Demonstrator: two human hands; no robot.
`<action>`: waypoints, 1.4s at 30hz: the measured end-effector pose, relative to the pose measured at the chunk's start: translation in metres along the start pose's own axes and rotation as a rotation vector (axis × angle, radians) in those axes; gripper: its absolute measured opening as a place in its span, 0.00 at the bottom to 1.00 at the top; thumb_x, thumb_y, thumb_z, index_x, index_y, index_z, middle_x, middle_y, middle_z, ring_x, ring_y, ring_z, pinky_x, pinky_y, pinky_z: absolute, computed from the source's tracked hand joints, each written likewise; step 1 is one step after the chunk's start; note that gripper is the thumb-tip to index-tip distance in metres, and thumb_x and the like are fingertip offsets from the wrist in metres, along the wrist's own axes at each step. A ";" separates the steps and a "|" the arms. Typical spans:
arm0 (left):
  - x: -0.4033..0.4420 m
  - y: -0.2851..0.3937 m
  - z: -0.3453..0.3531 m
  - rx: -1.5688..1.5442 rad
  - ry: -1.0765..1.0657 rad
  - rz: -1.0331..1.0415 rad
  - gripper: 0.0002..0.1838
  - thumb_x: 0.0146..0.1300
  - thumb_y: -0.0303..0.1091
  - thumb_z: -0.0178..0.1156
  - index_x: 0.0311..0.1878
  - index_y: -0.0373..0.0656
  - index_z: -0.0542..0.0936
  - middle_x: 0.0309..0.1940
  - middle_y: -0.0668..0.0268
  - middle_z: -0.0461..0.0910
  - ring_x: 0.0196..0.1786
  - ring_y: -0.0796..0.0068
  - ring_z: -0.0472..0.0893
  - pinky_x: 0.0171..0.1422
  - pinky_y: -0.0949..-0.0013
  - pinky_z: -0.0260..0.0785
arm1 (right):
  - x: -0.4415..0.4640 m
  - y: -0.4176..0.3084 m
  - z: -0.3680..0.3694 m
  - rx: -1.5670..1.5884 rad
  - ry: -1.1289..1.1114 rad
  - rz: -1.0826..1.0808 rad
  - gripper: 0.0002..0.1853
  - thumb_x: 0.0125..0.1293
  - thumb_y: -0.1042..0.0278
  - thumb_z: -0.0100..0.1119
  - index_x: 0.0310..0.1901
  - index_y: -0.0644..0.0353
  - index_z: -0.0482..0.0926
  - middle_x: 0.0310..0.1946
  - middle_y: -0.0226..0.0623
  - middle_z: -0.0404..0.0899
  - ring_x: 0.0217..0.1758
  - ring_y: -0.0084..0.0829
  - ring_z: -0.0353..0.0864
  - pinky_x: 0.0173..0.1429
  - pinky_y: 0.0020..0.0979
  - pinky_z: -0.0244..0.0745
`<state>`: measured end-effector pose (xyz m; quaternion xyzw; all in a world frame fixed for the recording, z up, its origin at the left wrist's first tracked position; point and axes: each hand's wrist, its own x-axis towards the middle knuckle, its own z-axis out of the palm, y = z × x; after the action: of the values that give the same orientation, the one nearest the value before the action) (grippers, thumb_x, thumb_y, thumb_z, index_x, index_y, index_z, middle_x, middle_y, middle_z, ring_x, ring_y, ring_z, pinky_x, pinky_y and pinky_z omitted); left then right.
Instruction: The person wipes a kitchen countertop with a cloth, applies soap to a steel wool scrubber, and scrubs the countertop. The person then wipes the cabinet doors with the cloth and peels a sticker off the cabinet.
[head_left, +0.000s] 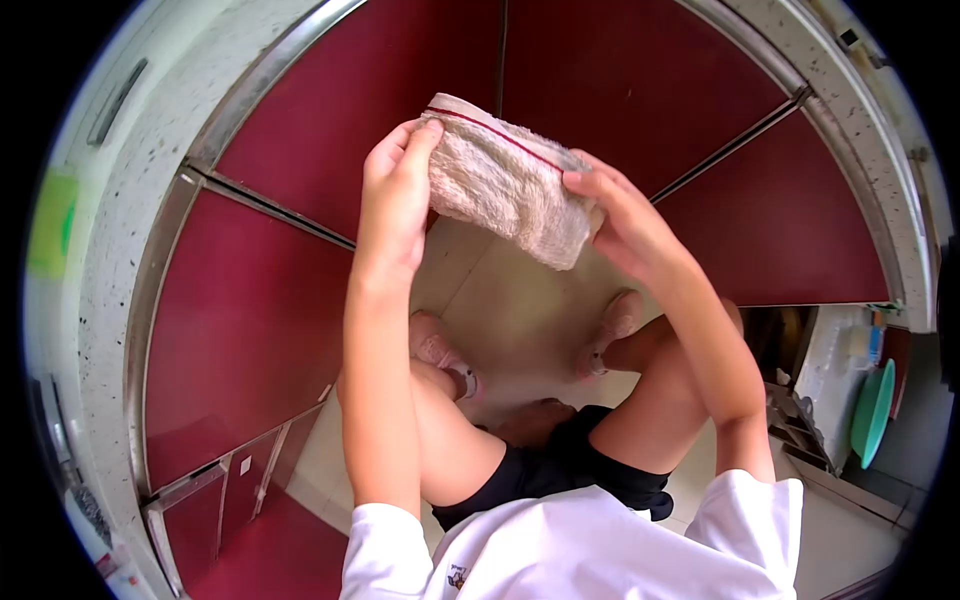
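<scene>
A pale, folded cloth (505, 185) with a dark red stripe along its upper edge is stretched between my two hands, in front of the red cabinet doors. My left hand (398, 190) grips its left end, thumb on top near the striped corner. At the other end, my right hand (625, 210) pinches the cloth by its upper right corner, thumb in front. The fingers behind the cloth are partly hidden. Its lower right corner hangs down over the floor.
Dark red cabinet doors (640, 80) with metal frames curve around the front and left. Above them runs a speckled countertop (130, 200). A green basin (873, 414) stands at the right. My feet in pink shoes (437, 345) rest on the tiled floor (500, 290).
</scene>
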<state>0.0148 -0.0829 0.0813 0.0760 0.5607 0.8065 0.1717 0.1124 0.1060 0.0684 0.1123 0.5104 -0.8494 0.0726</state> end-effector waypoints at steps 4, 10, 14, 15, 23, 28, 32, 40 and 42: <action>0.004 -0.003 0.013 -0.007 -0.013 -0.172 0.12 0.71 0.37 0.51 0.49 0.39 0.78 0.44 0.66 0.81 0.46 0.77 0.79 0.54 0.71 0.70 | -0.016 -0.012 -0.017 0.108 -0.125 -0.027 0.14 0.67 0.62 0.59 0.50 0.59 0.74 0.41 0.27 0.79 0.42 0.18 0.79 0.49 0.25 0.76; 0.029 -0.042 0.035 0.689 -0.084 0.107 0.19 0.69 0.35 0.53 0.58 0.33 0.73 0.51 0.55 0.80 0.55 0.68 0.79 0.60 0.66 0.70 | -0.034 -0.016 -0.042 0.188 0.079 -0.087 0.16 0.66 0.67 0.55 0.53 0.62 0.74 0.42 0.31 0.79 0.43 0.21 0.78 0.51 0.26 0.73; 0.008 -0.053 0.077 0.994 -0.416 0.321 0.31 0.61 0.30 0.57 0.67 0.34 0.64 0.63 0.47 0.71 0.66 0.55 0.71 0.71 0.61 0.61 | -0.048 -0.008 -0.071 -0.508 0.351 -0.351 0.17 0.63 0.70 0.54 0.52 0.68 0.75 0.38 0.32 0.80 0.40 0.18 0.76 0.47 0.24 0.72; 0.002 -0.057 0.087 1.083 -0.546 0.370 0.35 0.58 0.33 0.59 0.69 0.36 0.61 0.65 0.46 0.68 0.68 0.51 0.68 0.72 0.60 0.59 | -0.052 -0.007 -0.077 -0.521 0.373 -0.362 0.17 0.63 0.70 0.54 0.52 0.68 0.75 0.38 0.32 0.80 0.40 0.18 0.76 0.47 0.24 0.72; -0.015 -0.104 0.152 0.651 -0.701 0.405 0.49 0.47 0.20 0.67 0.73 0.38 0.53 0.64 0.44 0.67 0.65 0.47 0.70 0.67 0.56 0.65 | -0.079 -0.029 -0.112 -0.044 0.390 -0.330 0.17 0.62 0.71 0.53 0.51 0.67 0.77 0.38 0.33 0.81 0.41 0.21 0.77 0.49 0.24 0.73; -0.016 -0.136 0.175 0.464 -0.612 0.516 0.36 0.59 0.18 0.57 0.71 0.39 0.59 0.60 0.58 0.73 0.62 0.66 0.74 0.67 0.66 0.64 | -0.089 -0.035 -0.110 -0.279 0.458 -0.474 0.16 0.58 0.70 0.54 0.45 0.69 0.79 0.34 0.37 0.81 0.38 0.23 0.78 0.47 0.29 0.74; 0.004 -0.137 0.171 0.267 -0.536 0.214 0.23 0.66 0.21 0.49 0.66 0.38 0.67 0.63 0.60 0.71 0.66 0.69 0.69 0.69 0.65 0.62 | -0.087 -0.032 -0.123 -0.525 0.663 -0.579 0.20 0.59 0.64 0.61 0.50 0.68 0.77 0.42 0.45 0.81 0.44 0.31 0.80 0.51 0.32 0.73; -0.002 -0.120 0.150 0.083 -0.294 0.142 0.22 0.70 0.27 0.46 0.67 0.40 0.64 0.64 0.60 0.68 0.64 0.67 0.71 0.66 0.65 0.66 | -0.081 -0.011 -0.115 -0.172 0.409 -0.289 0.49 0.62 0.34 0.57 0.69 0.68 0.53 0.63 0.52 0.67 0.67 0.42 0.67 0.65 0.42 0.66; -0.004 -0.121 0.146 0.048 -0.266 -0.009 0.22 0.69 0.24 0.46 0.66 0.39 0.65 0.62 0.59 0.70 0.62 0.66 0.72 0.65 0.65 0.67 | -0.083 -0.005 -0.104 -0.200 0.282 -0.250 0.47 0.65 0.34 0.53 0.69 0.69 0.53 0.61 0.48 0.67 0.66 0.35 0.68 0.66 0.38 0.68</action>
<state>0.0876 0.0821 0.0211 0.1840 0.5524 0.7749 0.2462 0.2036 0.2009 0.0476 0.1582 0.6071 -0.7729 -0.0949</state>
